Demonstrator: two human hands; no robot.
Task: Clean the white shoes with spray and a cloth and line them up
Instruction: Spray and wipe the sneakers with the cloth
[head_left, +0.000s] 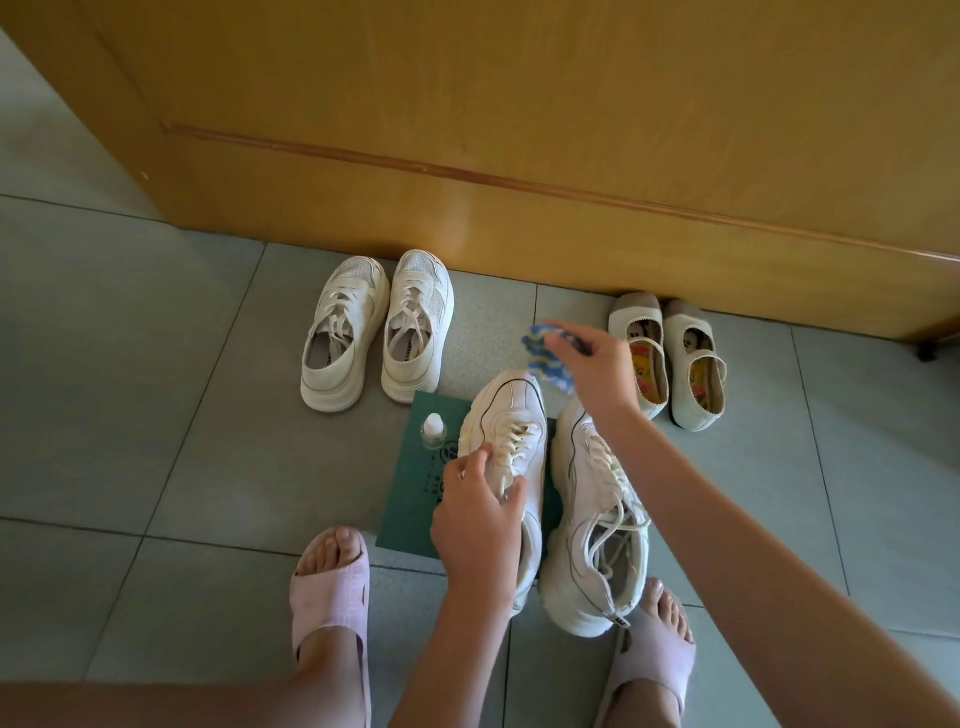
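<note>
White chunky lace-up sneakers (582, 467) are your job, and both lie close below you, toes toward the broad yellow-brown wooden door (519, 130). Grey floor tiles (130, 415) carry everything. A dark green rectangular mat (415, 493) lies under the work, probably to catch drips. The right-hand sneaker (597, 545) rests flat just beside its mate, likely waiting its turn. The left-hand sneaker (511, 410) is the one being cleaned. Your left hand (480, 519) has its fingers curled over the laces and its thumb on the far side, gripping the shoe so it cannot slide while you rub. A white mesh pair (374, 332) stands side by side near the door on the left and a beige pair of strapped flats (670, 358) on the right, which looks like the start of your line. Your right hand (592, 364) hangs over the toe, fingers pinching a blue-and-white patterned cloth (543, 358). The cloth is blurred, so I cannot tell whether it touches the toe cap. The small clear spray bottle with a white cap (434, 431) stands upright on the mat, just beside the held sneaker, handy for another squirt.
</note>
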